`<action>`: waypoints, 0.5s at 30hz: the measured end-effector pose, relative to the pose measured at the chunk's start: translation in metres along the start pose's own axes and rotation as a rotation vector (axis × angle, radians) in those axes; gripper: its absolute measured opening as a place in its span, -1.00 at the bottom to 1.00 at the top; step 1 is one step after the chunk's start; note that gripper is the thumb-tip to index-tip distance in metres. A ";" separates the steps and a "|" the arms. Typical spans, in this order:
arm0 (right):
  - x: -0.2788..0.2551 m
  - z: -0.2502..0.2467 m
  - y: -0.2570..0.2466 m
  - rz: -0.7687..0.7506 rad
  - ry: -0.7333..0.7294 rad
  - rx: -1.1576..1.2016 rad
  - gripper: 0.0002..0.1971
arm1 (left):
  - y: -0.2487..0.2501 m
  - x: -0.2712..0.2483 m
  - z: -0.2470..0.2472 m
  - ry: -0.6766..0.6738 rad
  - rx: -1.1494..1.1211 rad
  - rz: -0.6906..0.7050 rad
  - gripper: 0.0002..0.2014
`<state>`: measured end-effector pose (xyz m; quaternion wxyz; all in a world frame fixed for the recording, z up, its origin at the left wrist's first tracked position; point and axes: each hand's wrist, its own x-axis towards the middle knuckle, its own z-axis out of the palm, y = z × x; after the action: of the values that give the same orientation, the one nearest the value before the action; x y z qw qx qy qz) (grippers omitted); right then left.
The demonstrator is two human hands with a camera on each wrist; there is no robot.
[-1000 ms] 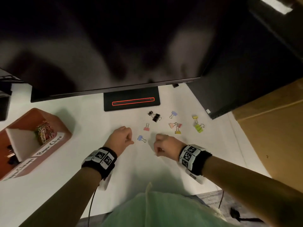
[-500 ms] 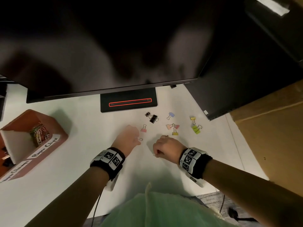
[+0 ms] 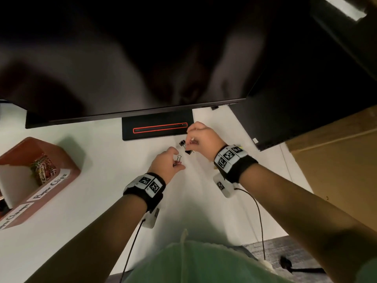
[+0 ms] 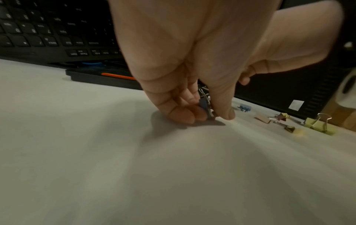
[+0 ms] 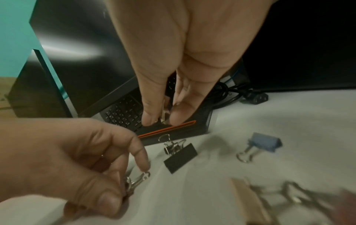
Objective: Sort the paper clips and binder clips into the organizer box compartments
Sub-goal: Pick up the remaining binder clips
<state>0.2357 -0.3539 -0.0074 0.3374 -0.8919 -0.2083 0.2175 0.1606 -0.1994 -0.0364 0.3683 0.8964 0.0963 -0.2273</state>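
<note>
From the head view I'm mid-pickup: my left hand (image 3: 167, 163) pinches a small binder clip (image 3: 178, 160) just in front of the monitor stand (image 3: 157, 127), and my right hand (image 3: 201, 139) pinches another beside it. The left wrist view shows fingers (image 4: 185, 115) clamped on a blue clip (image 4: 203, 105). In the right wrist view a black binder clip (image 5: 180, 157) lies loose by the stand. Next I'd guess both go to the organizer box (image 3: 67, 160), far left.
</note>
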 end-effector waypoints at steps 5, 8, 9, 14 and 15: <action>0.026 0.012 -0.012 0.057 -0.210 -0.184 -0.86 | -0.009 0.001 -0.002 0.070 0.089 0.007 -0.72; 0.031 0.024 -0.014 0.101 -0.262 -0.315 -0.87 | -0.019 -0.005 -0.007 0.106 0.051 0.013 -0.74; 0.031 0.028 -0.014 0.103 -0.266 -0.343 -0.88 | -0.023 -0.007 -0.008 0.108 0.050 0.019 -0.75; 0.024 0.038 -0.018 0.051 -0.298 -0.346 -0.94 | -0.042 -0.019 -0.014 0.085 0.037 0.034 -0.76; 0.022 0.040 -0.019 0.041 -0.299 -0.329 -0.89 | -0.046 -0.022 -0.014 0.089 0.011 0.025 -0.76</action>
<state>0.2288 -0.3091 -0.0267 0.1484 -0.8969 -0.2702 0.3172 0.1308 -0.1572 -0.0452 0.3614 0.9088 0.0998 -0.1832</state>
